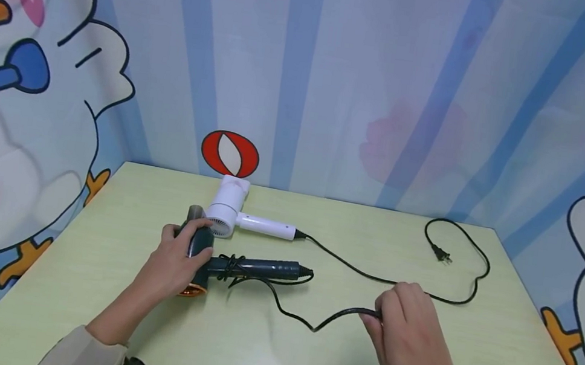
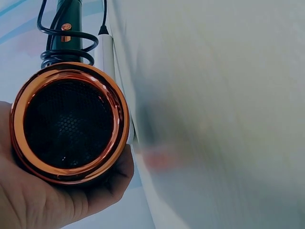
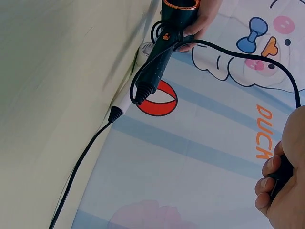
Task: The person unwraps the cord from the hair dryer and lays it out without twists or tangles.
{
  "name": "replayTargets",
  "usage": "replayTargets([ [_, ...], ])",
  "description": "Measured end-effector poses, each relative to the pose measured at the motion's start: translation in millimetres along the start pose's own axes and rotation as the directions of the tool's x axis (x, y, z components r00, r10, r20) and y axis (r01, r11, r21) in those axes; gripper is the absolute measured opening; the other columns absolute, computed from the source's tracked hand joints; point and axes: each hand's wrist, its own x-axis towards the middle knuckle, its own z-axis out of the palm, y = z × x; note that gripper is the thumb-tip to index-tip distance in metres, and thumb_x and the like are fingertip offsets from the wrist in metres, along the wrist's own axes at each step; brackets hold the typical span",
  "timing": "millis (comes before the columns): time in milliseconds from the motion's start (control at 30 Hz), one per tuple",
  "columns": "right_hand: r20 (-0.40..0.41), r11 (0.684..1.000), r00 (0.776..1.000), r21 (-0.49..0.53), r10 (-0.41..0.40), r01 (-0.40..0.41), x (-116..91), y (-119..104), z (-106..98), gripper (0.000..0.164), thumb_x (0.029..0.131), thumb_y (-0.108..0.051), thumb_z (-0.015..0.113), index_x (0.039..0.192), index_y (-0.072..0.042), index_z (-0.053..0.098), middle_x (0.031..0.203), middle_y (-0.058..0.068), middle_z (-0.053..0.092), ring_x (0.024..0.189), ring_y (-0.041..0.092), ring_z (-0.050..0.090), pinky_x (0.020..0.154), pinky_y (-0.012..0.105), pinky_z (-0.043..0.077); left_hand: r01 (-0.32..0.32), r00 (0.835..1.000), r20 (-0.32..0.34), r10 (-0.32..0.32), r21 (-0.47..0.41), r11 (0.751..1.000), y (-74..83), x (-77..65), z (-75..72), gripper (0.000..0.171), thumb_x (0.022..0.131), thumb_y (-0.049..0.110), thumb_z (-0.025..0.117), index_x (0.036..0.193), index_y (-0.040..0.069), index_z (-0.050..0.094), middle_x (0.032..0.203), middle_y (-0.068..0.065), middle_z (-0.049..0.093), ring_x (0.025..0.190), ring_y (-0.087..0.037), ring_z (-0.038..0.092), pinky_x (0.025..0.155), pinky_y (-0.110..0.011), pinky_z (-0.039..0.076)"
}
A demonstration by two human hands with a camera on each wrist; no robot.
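Note:
My left hand [image 1: 170,265] grips the barrel of a dark green hair dryer [image 1: 260,268], whose handle points right in the head view. Its copper-coloured rim [image 2: 19,124] rings a dark mesh in the left wrist view. Part of the black cord [image 3: 238,50] is wound in loops around the handle. The free stretch of cord runs across to my right hand [image 1: 410,343]. Curled fingers there hold the cord's thicker black end piece [image 3: 282,174], mostly hidden in the palm.
Behind the green dryer lies a white hair dryer [image 1: 265,226], its barrel close to my left hand. Its black cord [image 1: 358,270] runs right, passing behind my right hand, to a plug [image 1: 439,253] on the pale table [image 1: 375,223]. A cartoon-printed cloth [image 1: 336,90] hangs behind.

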Motion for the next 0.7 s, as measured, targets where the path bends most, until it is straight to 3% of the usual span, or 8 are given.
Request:
replayTargets([
  [267,0.008,1.0,1.0,-0.005,-0.013,0.013,-5,1,-2,0.048,0.11,-0.046,0.028,0.082,-0.012,0.048,0.079,-0.004,0.034,0.073,0.012,0.027,0.068,0.03,0.027,-0.002,1.0,-0.002,0.002,-0.002,1.0,-0.9,0.8,0.1,0.056,0.103,0.041,0.053,0.154,0.034,0.032,0.151,-0.028,0.021,0.108,-0.048,0.055,0.077,-0.049,0.057],
  [433,0.066,1.0,0.998,-0.023,-0.002,0.004,-8,4,1,0.049,0.11,-0.047,0.026,0.082,-0.013,0.046,0.079,-0.004,0.033,0.072,0.012,0.026,0.068,0.03,0.027,-0.004,1.0,-0.003,0.004,-0.003,1.0,-0.7,0.6,-0.1,0.056,0.103,0.041,0.053,0.154,0.034,0.032,0.151,-0.028,0.022,0.108,-0.048,0.056,0.075,-0.048,0.057],
  [600,0.228,0.993,0.973,-0.114,0.021,0.006,-13,8,11,0.055,0.11,-0.05,0.017,0.081,-0.012,0.044,0.076,-0.002,0.029,0.069,0.015,0.025,0.065,0.03,0.027,-0.005,1.0,0.005,0.005,-0.002,1.0,-0.5,-0.2,-0.2,0.056,0.103,0.04,0.053,0.154,0.033,0.032,0.151,-0.029,0.021,0.108,-0.048,0.056,0.076,-0.047,0.057],
  [700,0.341,0.984,0.939,-0.181,0.054,0.009,-19,11,19,0.047,0.109,-0.046,0.035,0.081,-0.01,0.045,0.074,-0.001,0.03,0.068,0.017,0.028,0.064,0.03,0.029,-0.007,1.0,0.007,0.007,-0.001,1.0,-0.8,-0.5,-0.2,0.056,0.103,0.039,0.053,0.154,0.033,0.032,0.15,-0.029,0.022,0.108,-0.048,0.056,0.076,-0.047,0.057],
])
